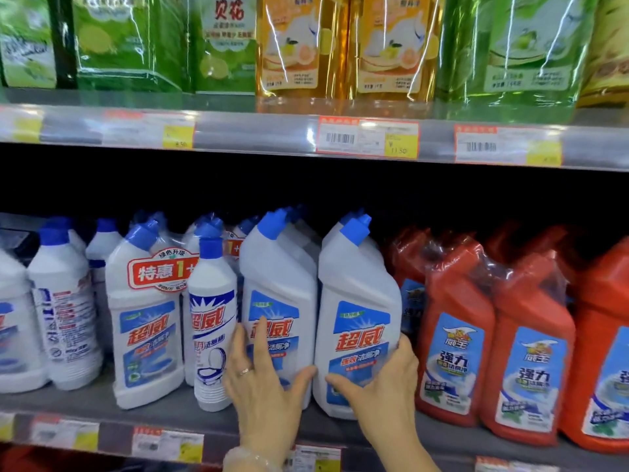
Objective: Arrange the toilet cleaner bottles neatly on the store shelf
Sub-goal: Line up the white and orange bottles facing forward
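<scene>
White toilet cleaner bottles with blue angled caps stand in a row on the grey shelf [163, 408]. My left hand [262, 379] presses flat, fingers straight, on the front of the middle white bottle [279, 287]. My right hand [381, 379] grips the right white bottle [357, 301] low down, thumb across its label and fingers round its right side. Both bottles are upright and side by side. A slim white bottle [211, 311] stands just left of my left hand, in front of a shrink-wrapped promo pack [146, 318].
Red wrapped cleaner bottles [456, 335] crowd the shelf right of my right hand. More white bottles [64, 301] fill the left end. An upper shelf [272, 134] with price tags carries green and orange refill pouches. Price labels line the lower shelf's front edge.
</scene>
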Demonstrator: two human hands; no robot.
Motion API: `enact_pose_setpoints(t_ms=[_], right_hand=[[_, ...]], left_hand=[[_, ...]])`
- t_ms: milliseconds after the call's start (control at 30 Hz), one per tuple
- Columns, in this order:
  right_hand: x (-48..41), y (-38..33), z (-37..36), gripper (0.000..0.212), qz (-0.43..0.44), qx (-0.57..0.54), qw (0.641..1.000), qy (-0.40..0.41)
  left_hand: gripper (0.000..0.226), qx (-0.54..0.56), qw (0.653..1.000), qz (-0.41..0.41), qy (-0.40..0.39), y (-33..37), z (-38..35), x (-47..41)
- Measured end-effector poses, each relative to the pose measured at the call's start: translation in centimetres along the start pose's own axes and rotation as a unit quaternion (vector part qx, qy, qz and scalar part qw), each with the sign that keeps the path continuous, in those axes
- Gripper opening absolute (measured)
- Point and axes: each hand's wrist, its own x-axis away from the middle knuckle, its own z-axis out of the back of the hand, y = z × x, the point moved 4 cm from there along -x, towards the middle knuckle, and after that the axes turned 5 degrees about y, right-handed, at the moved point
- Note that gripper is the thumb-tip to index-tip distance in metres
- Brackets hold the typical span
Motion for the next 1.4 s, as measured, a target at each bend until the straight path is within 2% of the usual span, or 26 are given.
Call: enact_pose_setpoints(t_ms=[133,233,333,400,467,567,633,667,767,867,1033,1100,1133,1200,1267,1333,1400], right_hand=[[-0.2,-0.2,-0.8,0.118,-0.011,0.018,1.0,0.011],[-0.1,-0.4,-1.1,0.113,-0.01,0.025,1.0,-0.012],[0.4,0.6,0.7,0.105,0.017,0.001,0.999,-0.045],[0.8,1.4,3.9,0.088,0.044,-0.007,0.999,-0.019],[1.0,3.1,8.4,0.075,0.053,-0.018,0.995,0.077],[0.5,6.5,14.0,0.077,0.0,0.007,0.983,0.183],[-0.4,8.2,15.9,0.084,-0.054,0.014,0.984,0.168],[-0.8,8.7,16.2,0.088,-0.078,0.009,0.987,0.139],[-1.4,9.6,16.3,0.091,-0.099,-0.012,0.992,0.078],[-1.5,9.8,16.0,0.09,-0.096,-0.021,0.992,0.073],[-1.0,9.4,15.6,0.097,-0.086,0.015,0.995,0.052],[-0.4,8.4,15.6,0.096,-0.074,0.038,0.995,0.06],[0.1,7.5,15.7,0.091,-0.03,0.054,0.994,0.086],[1.2,5.6,14.8,0.078,0.043,0.035,0.993,0.105],[2.4,3.5,12.2,0.07,0.048,-0.03,0.998,0.017],[3.3,1.6,8.6,0.076,0.052,-0.073,0.99,-0.105],[3.2,0.7,5.5,0.085,0.047,-0.073,0.984,-0.157]], left_hand=[[0.106,-0.033,0.999,-0.014,0.007,-0.4,-0.3,-0.3],[0.1,-0.042,0.998,-0.017,0.037,0.0,-0.4,0.0],[0.09,0.024,0.993,-0.105,0.046,2.7,-0.4,1.8],[0.079,0.136,0.976,-0.171,-0.026,5.4,-1.0,3.9],[0.073,0.227,0.946,-0.177,-0.147,8.1,-2.5,5.7],[0.087,0.27,0.916,-0.075,-0.288,11.2,-5.7,7.2],[0.096,0.265,0.913,-0.001,-0.31,12.4,-7.8,7.1],[0.093,0.277,0.907,0.033,-0.315,12.7,-8.8,6.8],[0.056,0.307,0.882,0.091,-0.346,13.0,-10.9,6.7],[0.033,0.281,0.898,0.102,-0.323,12.3,-11.1,7.1],[0.029,0.261,0.913,0.091,-0.301,11.7,-9.5,7.4],[0.042,0.227,0.921,0.085,-0.305,11.4,-8.6,8.0],[0.051,0.207,0.928,0.088,-0.297,11.1,-7.8,8.4],[0.052,0.209,0.942,0.093,-0.245,10.3,-5.2,8.4],[0.05,0.207,0.964,0.081,-0.146,8.8,-2.0,7.5],[0.065,0.171,0.976,0.114,-0.069,6.1,0.0,5.9],[0.084,0.134,0.976,0.162,-0.06,3.6,0.9,4.1]])
